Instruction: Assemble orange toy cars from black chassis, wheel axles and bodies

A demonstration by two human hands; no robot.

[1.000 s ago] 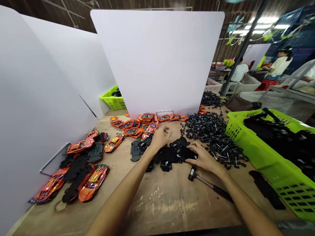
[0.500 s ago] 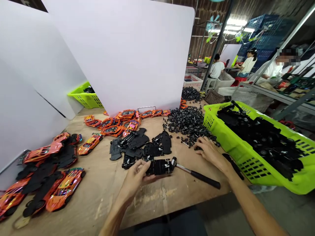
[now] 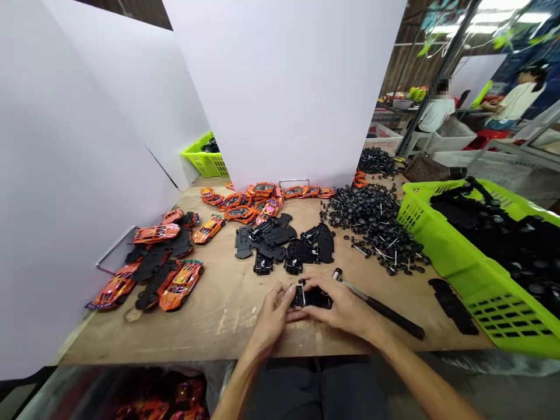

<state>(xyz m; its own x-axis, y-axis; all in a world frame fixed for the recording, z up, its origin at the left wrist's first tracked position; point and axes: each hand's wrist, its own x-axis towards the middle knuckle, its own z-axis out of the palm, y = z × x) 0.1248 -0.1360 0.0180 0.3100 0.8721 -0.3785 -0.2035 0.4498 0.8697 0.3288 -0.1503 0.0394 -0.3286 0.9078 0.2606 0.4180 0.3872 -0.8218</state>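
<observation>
Close to the front of the table, my left hand (image 3: 272, 318) grips one end of a black toy car chassis (image 3: 318, 297). My right hand (image 3: 339, 306) is closed over the chassis from the other side, its fingertips at a wheel axle (image 3: 303, 296) that lies across it. The fingers partly hide both parts. To the right of my hands a hammer (image 3: 380, 305) with a black grip lies on the table. Beyond my hands are several more black chassis (image 3: 273, 236) in a loose heap, and a big pile of small wheel axles (image 3: 378, 224).
A green basket (image 3: 464, 256) full of black chassis stands at the right, with one chassis (image 3: 452, 306) beside it. Orange toy cars (image 3: 181, 286) lie at the left, and orange car shells (image 3: 240, 204) lie along the white partition (image 3: 289, 87). Co-workers sit at the back right.
My right hand has come from the axle pile to the chassis in my left hand. The chassis now sits away from the hammer head. The view has turned to the right.
</observation>
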